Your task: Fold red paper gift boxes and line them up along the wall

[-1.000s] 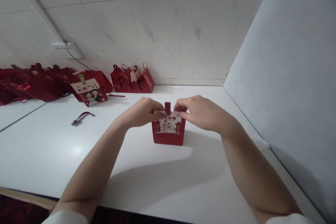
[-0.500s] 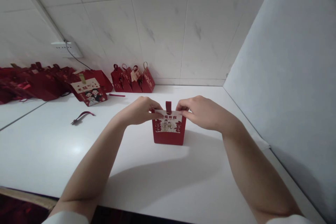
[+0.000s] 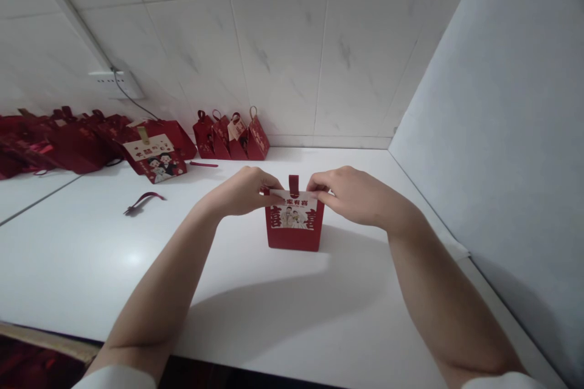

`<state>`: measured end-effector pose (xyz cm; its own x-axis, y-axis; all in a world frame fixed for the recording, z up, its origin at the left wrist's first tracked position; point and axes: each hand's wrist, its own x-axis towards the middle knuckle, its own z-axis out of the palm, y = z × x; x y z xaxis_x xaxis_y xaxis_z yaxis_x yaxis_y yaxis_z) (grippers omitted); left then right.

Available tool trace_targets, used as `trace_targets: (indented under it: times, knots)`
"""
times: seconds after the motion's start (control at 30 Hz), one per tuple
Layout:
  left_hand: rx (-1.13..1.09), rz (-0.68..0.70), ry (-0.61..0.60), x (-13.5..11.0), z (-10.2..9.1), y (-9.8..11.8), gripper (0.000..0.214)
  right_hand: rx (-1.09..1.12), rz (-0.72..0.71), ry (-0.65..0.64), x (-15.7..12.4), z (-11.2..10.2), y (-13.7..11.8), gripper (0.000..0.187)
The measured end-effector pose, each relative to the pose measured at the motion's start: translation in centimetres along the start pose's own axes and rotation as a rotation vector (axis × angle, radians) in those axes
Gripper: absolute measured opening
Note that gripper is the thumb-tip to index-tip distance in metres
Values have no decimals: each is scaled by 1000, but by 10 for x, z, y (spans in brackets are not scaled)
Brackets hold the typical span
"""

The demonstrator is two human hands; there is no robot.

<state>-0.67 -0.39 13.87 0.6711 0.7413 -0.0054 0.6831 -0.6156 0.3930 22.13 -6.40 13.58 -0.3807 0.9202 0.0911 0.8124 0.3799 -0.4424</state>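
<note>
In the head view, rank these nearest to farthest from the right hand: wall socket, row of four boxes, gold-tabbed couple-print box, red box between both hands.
From the right hand:
1. Red box: touching, at its fingertips.
2. Row of four boxes: back left, near the wall.
3. Gold-tabbed couple-print box: farther left.
4. Wall socket: far left, up on the wall.

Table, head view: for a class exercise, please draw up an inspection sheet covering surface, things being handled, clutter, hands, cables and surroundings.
Surface: white table, glare at left, shadows nearer the person.
Job's things: red box, upright, its tab standing at the top.
Clutter: curled strap, flat strap, heap of red boxes, row of four more.
Hands: left hand and right hand pinch the box's top, either side of the tab.
Cables: cord from the socket toward the heap.
Surroundings: tiled wall behind, white sheet right.
</note>
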Motion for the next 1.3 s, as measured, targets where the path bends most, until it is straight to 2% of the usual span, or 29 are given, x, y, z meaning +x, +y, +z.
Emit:
trace_targets:
  times: [1.3]
  knots:
    - [16,-18,-31,0,-2,2,21,-4,-5,-30,0,0,0,24]
